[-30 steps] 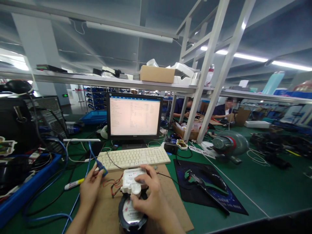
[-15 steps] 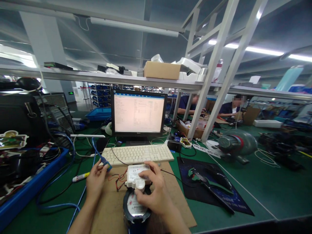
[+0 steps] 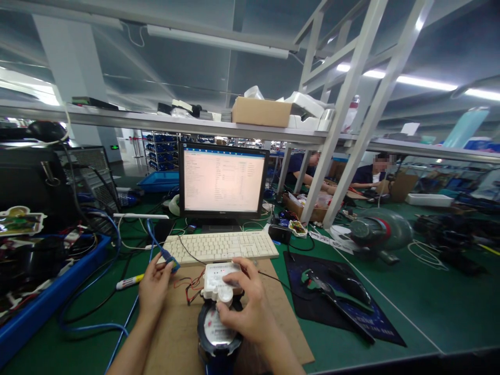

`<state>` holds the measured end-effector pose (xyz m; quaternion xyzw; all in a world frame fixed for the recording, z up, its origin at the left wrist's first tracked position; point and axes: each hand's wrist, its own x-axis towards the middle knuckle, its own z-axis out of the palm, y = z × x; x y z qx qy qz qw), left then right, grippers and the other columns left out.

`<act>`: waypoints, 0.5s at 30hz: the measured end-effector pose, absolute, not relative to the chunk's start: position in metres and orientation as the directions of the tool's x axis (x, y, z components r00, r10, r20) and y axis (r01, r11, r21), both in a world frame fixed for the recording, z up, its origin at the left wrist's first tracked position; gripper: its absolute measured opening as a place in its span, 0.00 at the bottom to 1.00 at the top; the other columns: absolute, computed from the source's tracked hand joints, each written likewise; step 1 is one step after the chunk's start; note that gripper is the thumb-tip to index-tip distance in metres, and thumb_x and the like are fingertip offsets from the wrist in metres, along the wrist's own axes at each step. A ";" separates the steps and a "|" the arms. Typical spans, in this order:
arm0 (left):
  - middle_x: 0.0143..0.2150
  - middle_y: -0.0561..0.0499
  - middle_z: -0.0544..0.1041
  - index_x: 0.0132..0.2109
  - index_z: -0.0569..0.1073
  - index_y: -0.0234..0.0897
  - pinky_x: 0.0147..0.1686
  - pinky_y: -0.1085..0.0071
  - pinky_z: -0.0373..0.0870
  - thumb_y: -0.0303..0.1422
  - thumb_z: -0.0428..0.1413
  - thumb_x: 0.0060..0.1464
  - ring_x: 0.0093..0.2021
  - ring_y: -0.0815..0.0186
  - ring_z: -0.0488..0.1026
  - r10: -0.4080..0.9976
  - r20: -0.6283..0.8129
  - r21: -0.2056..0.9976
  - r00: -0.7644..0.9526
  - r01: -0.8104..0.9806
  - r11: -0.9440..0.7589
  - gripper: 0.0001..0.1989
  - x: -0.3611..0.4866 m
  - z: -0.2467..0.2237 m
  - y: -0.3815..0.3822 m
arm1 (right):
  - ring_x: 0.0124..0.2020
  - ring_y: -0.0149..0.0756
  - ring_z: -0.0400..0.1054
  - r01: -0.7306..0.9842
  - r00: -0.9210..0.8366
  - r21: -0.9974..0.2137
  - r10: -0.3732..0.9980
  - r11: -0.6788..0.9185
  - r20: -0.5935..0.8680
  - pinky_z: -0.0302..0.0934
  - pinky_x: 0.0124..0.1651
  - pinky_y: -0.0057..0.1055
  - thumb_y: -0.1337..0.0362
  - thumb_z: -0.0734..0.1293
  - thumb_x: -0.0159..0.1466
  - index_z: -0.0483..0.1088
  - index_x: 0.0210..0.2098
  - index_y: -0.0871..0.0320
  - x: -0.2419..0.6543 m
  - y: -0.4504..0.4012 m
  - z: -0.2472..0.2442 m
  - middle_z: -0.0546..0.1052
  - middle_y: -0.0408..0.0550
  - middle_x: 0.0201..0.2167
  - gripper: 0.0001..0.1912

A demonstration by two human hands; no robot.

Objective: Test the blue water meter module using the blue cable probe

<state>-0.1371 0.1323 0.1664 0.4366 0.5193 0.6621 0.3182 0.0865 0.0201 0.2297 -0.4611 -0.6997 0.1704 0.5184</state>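
Observation:
Pinched in my left hand is a blue cable connector, its blue cable running back towards the monitor. My right hand is closed with thumb and fingers around a white plastic module that has small red marks on top. The module sits against the far end of a round, dark-rimmed meter with a pale label. Thin red and black wires come out of the module's left side. Meter and module rest over a brown cardboard sheet.
Behind the hands lie a cream keyboard and a lit monitor. At left are a blue bin of parts and a marker. A dark mat lies right, near a motor. Two people sit beyond the frame posts.
Both hands keep their hold and have hardly moved. Across the bench, a co-worker's arm has stretched out to the right. The view has shifted very slightly.

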 end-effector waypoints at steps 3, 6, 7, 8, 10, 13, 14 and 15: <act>0.36 0.47 0.75 0.52 0.67 0.34 0.41 0.63 0.73 0.46 0.60 0.37 0.37 0.61 0.75 0.870 0.249 0.966 -0.426 0.047 -0.254 0.35 -0.136 0.167 0.133 | 0.56 0.42 0.57 0.464 -0.039 -0.719 0.822 0.518 0.568 0.56 0.57 0.33 0.71 0.69 0.45 0.69 0.39 0.58 0.087 0.020 0.230 0.59 0.53 0.54 0.20; 0.36 0.46 0.75 0.53 0.67 0.34 0.42 0.63 0.73 0.46 0.60 0.37 0.37 0.61 0.75 0.870 0.254 0.965 -0.422 0.052 -0.257 0.35 -0.136 0.166 0.133 | 0.56 0.42 0.57 0.470 -0.038 -0.715 0.822 0.517 0.569 0.57 0.57 0.33 0.70 0.69 0.45 0.69 0.39 0.58 0.087 0.020 0.231 0.59 0.54 0.54 0.19; 0.36 0.46 0.75 0.53 0.66 0.34 0.42 0.63 0.73 0.46 0.60 0.37 0.37 0.61 0.75 0.870 0.257 0.964 -0.420 0.050 -0.261 0.35 -0.136 0.166 0.133 | 0.56 0.42 0.58 0.477 -0.038 -0.711 0.820 0.517 0.571 0.56 0.57 0.34 0.70 0.69 0.45 0.69 0.39 0.58 0.088 0.020 0.231 0.59 0.54 0.54 0.19; 0.36 0.46 0.75 0.53 0.66 0.33 0.42 0.63 0.73 0.46 0.60 0.37 0.37 0.61 0.75 0.870 0.260 0.963 -0.419 0.048 -0.265 0.35 -0.136 0.166 0.133 | 0.56 0.42 0.58 0.483 -0.037 -0.706 0.818 0.518 0.574 0.56 0.58 0.34 0.70 0.69 0.45 0.69 0.38 0.58 0.088 0.020 0.231 0.59 0.54 0.53 0.19; 0.35 0.46 0.74 0.53 0.65 0.33 0.42 0.63 0.73 0.45 0.60 0.37 0.38 0.60 0.75 0.866 0.264 0.962 -0.424 0.046 -0.271 0.36 -0.136 0.166 0.133 | 0.56 0.42 0.58 0.485 -0.037 -0.704 0.817 0.519 0.576 0.55 0.58 0.34 0.70 0.69 0.45 0.69 0.38 0.58 0.088 0.020 0.232 0.60 0.54 0.53 0.19; 0.35 0.47 0.74 0.53 0.65 0.33 0.41 0.63 0.73 0.45 0.60 0.37 0.37 0.60 0.75 0.860 0.271 0.960 -0.432 0.052 -0.277 0.36 -0.136 0.167 0.133 | 0.55 0.43 0.58 0.470 -0.032 -0.714 0.818 0.519 0.574 0.57 0.57 0.34 0.70 0.69 0.45 0.69 0.38 0.58 0.088 0.019 0.232 0.60 0.54 0.53 0.19; 0.35 0.47 0.74 0.53 0.65 0.33 0.40 0.63 0.73 0.45 0.60 0.37 0.37 0.61 0.75 0.859 0.276 0.958 -0.431 0.054 -0.281 0.36 -0.136 0.167 0.133 | 0.55 0.43 0.59 0.467 -0.029 -0.715 0.817 0.521 0.576 0.57 0.56 0.34 0.70 0.69 0.45 0.69 0.38 0.58 0.088 0.020 0.232 0.60 0.54 0.53 0.19; 0.35 0.47 0.74 0.53 0.65 0.33 0.40 0.64 0.73 0.45 0.60 0.37 0.37 0.61 0.75 0.858 0.282 0.957 -0.429 0.054 -0.287 0.35 -0.136 0.166 0.134 | 0.55 0.43 0.59 0.467 -0.027 -0.713 0.815 0.523 0.579 0.57 0.57 0.34 0.70 0.69 0.45 0.70 0.38 0.58 0.088 0.020 0.232 0.60 0.54 0.53 0.19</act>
